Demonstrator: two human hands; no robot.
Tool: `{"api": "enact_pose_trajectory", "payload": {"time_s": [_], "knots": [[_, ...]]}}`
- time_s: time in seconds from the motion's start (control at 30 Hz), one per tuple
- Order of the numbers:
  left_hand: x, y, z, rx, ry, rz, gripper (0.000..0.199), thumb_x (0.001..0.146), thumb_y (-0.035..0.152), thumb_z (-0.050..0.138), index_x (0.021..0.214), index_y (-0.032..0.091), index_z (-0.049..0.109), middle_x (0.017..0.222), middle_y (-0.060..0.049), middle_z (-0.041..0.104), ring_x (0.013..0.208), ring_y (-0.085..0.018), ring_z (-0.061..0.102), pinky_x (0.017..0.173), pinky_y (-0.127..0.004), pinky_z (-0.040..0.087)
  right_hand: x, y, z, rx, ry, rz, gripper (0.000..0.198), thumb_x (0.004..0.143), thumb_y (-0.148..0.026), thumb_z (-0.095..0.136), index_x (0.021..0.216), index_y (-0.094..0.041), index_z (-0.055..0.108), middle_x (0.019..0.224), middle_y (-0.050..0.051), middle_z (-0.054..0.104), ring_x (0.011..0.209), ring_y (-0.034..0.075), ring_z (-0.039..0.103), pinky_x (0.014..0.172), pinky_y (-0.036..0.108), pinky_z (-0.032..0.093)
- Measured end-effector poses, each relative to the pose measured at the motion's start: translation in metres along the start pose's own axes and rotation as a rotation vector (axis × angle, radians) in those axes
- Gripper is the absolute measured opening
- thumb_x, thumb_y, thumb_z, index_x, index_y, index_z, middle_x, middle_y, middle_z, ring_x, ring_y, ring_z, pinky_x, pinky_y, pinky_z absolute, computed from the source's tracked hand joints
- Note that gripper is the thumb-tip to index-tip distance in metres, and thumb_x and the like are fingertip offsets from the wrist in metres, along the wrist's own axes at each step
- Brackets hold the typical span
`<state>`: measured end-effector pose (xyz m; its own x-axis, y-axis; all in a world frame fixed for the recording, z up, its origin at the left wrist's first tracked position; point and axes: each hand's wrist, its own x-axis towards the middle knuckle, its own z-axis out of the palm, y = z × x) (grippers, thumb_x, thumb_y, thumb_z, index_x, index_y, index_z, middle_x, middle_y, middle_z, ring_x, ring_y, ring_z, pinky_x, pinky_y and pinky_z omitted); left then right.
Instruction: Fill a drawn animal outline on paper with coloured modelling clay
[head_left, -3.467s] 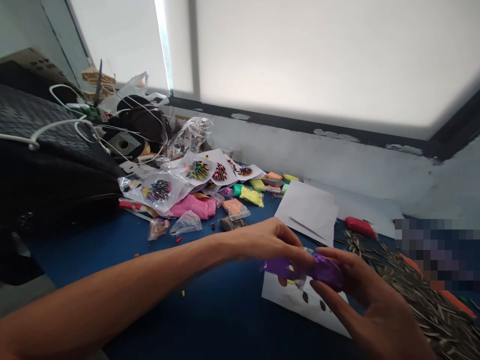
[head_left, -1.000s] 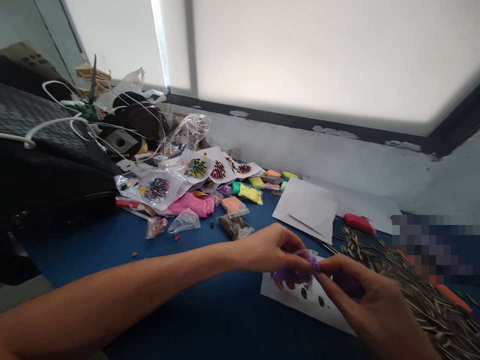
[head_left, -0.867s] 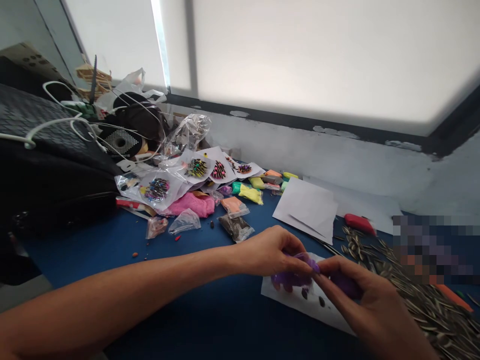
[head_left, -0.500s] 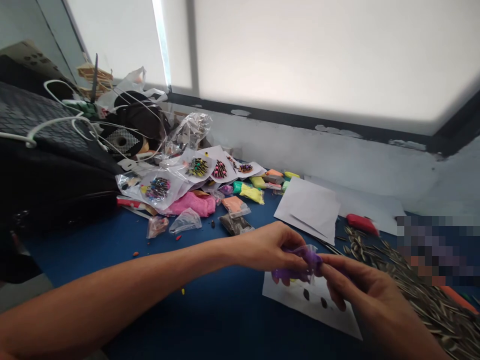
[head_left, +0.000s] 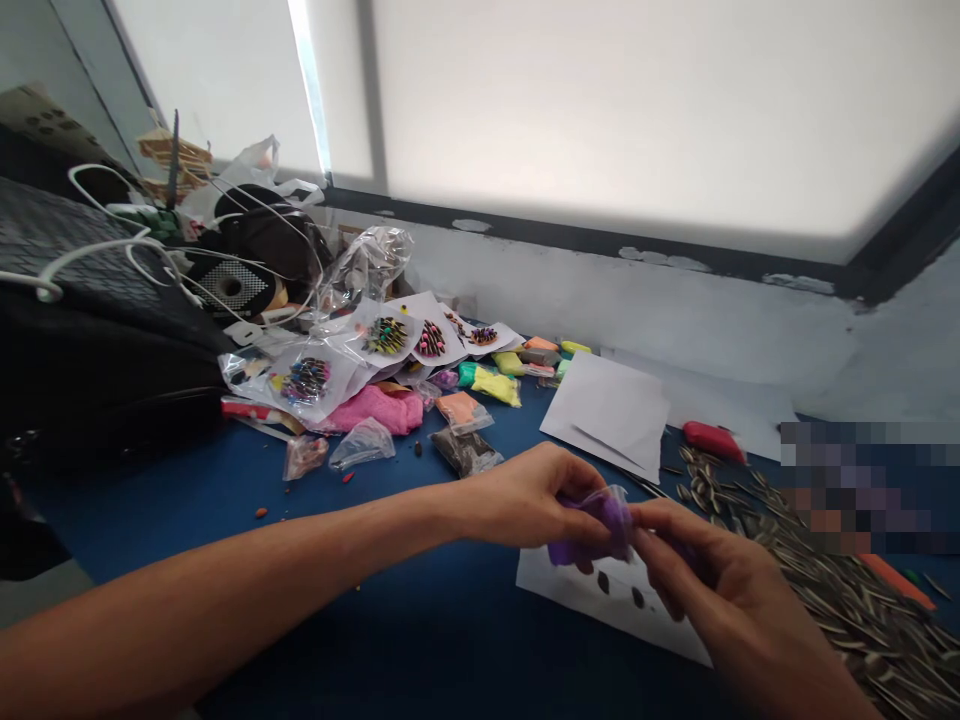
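Just right of centre, my left hand (head_left: 525, 495) is closed round a small clear plastic bag of purple clay (head_left: 581, 535). The bag's open end points to the right. My right hand (head_left: 697, 560) has its fingertips pinched together at that end, and whatever lies between them is hidden. Under both hands is a sheet of white paper (head_left: 551, 585), partly covered by them. A dark seed (head_left: 638, 597) lies on this sheet, with another dark seed (head_left: 603, 582) to its left.
Striped sunflower seeds (head_left: 840, 600) are heaped at the right, near a red packet (head_left: 712, 440). White papers (head_left: 607, 410) lie behind my hands. Farther left are clay packets (head_left: 495, 385), a pink cloth (head_left: 379, 408) and clusters of painted seeds (head_left: 306, 380) on paper. A black bag (head_left: 97, 370) stands at the left.
The view has shifted slightly to the right. Purple clay that showed at my right fingertips is now hidden there, and the bag's clear mouth stands out more. My left hand keeps its hold.
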<state>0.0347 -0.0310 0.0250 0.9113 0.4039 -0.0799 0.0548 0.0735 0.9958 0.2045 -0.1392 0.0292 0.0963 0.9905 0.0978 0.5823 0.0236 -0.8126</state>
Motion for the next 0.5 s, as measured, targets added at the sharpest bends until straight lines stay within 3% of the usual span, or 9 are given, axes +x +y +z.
{"api": "enact_pose_trajectory", "payload": {"time_s": [0.13,0.33,0.5], "knots": [[-0.001,0.004,-0.003,-0.028,0.022,0.015,0.005,0.083,0.014,0.063,0.088,0.011,0.065,0.072,-0.001,0.064,0.060,-0.009,0.063,0.060,-0.022,0.050,0.001,-0.012,-0.004,-0.111,-0.006,-0.040,0.034,0.085,-0.049,0.055,0.099,-0.027,0.077,0.053,-0.002,0.050,0.048,0.013,0.048,0.043,0.022,0.043],[-0.004,0.010,-0.002,-0.049,-0.025,-0.002,0.006,0.083,0.015,0.064,0.087,0.011,0.063,0.070,-0.001,0.062,0.062,-0.010,0.063,0.060,-0.023,0.050,0.001,-0.017,-0.002,0.040,-0.128,0.060,0.037,0.079,-0.053,0.061,0.099,-0.026,0.077,0.068,0.002,0.068,0.053,0.014,0.058,0.044,0.022,0.046],[-0.004,0.011,-0.001,-0.069,-0.061,0.010,0.022,0.085,0.034,0.067,0.084,0.012,0.063,0.068,-0.001,0.061,0.061,-0.009,0.060,0.059,-0.021,0.048,0.001,-0.013,0.000,-0.013,-0.080,-0.047,0.027,0.083,-0.048,0.061,0.091,-0.029,0.078,0.074,0.002,0.068,0.066,0.015,0.062,0.058,0.023,0.051]]}}
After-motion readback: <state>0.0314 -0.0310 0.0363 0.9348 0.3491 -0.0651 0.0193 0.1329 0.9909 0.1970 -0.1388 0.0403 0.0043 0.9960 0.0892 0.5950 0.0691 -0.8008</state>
